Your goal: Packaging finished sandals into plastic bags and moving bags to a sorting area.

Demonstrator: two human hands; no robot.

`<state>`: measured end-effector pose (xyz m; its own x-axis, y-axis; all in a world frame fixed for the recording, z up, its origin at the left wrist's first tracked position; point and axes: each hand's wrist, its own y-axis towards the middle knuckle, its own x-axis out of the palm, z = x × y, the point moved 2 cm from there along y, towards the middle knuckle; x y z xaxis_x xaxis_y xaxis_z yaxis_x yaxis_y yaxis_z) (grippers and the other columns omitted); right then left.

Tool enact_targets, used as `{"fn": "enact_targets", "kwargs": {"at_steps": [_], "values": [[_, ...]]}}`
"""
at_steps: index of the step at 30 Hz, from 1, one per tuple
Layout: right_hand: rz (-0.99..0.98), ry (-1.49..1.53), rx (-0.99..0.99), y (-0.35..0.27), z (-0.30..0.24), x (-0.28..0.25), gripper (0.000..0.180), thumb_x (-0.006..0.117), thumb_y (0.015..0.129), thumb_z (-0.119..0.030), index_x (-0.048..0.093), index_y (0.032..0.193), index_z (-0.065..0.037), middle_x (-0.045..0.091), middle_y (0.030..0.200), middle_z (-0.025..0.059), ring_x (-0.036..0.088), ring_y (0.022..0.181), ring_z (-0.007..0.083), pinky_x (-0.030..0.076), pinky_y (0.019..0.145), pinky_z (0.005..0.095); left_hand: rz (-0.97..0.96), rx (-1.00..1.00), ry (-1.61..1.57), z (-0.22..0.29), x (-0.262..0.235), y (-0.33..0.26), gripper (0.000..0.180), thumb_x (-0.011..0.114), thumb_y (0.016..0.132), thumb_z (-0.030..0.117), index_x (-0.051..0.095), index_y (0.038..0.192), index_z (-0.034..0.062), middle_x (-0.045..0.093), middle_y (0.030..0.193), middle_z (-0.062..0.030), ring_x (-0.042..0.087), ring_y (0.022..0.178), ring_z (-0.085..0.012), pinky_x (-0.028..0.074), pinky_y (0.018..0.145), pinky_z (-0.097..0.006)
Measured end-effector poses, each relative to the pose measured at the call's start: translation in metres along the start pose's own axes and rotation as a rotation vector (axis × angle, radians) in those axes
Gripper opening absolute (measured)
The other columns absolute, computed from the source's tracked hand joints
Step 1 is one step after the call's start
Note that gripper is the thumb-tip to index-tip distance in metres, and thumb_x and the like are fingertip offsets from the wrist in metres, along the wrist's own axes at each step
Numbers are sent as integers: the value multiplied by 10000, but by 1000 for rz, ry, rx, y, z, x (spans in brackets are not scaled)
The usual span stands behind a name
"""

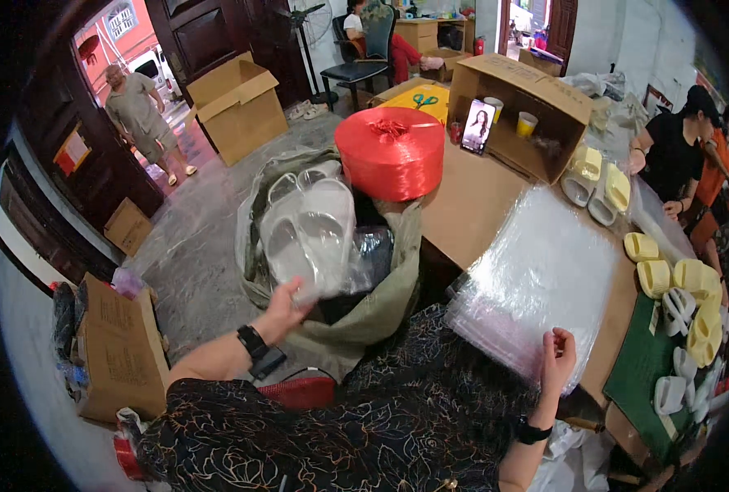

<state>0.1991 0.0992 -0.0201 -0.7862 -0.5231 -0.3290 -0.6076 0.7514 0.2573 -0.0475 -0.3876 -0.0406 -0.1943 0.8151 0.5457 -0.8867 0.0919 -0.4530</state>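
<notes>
My left hand (287,305) holds the near end of a clear bag with a pair of white slippers (311,230) in it, over an open greenish sack (381,307). My right hand (558,354) pinches the near edge of a stack of clear plastic bags (541,275) lying on the brown table (467,197). A black watch sits on each wrist.
A big red spool of twine (393,152) stands at the table's far left. Behind it is an open cardboard box (520,111) with a phone and cups. Yellow and white slippers (684,295) lie at the right, where other people (676,152) sit. Cardboard boxes (233,102) stand on the floor.
</notes>
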Motion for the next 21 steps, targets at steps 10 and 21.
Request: {"fn": "enact_targets", "kwargs": {"at_steps": [10, 21], "values": [[-1, -29, 2, -3, -2, 0, 175, 646, 862, -129, 583, 963, -1, 533, 761, -18, 433, 635, 45, 355, 546, 196, -99, 99, 253, 43, 9, 35, 370, 446, 952, 288, 476, 1224, 38, 562, 1171, -107, 564, 1053, -263, 499, 858, -407], [34, 12, 12, -3, 10, -4, 153, 636, 860, -110, 581, 951, 0, 521, 756, -24, 409, 628, 43, 355, 551, 187, 288, -68, 796, 74, -12, 37, 615, 560, 899, 328, 315, 1355, -4, 355, 1363, -243, 360, 1254, -365, 374, 989, -454]]}}
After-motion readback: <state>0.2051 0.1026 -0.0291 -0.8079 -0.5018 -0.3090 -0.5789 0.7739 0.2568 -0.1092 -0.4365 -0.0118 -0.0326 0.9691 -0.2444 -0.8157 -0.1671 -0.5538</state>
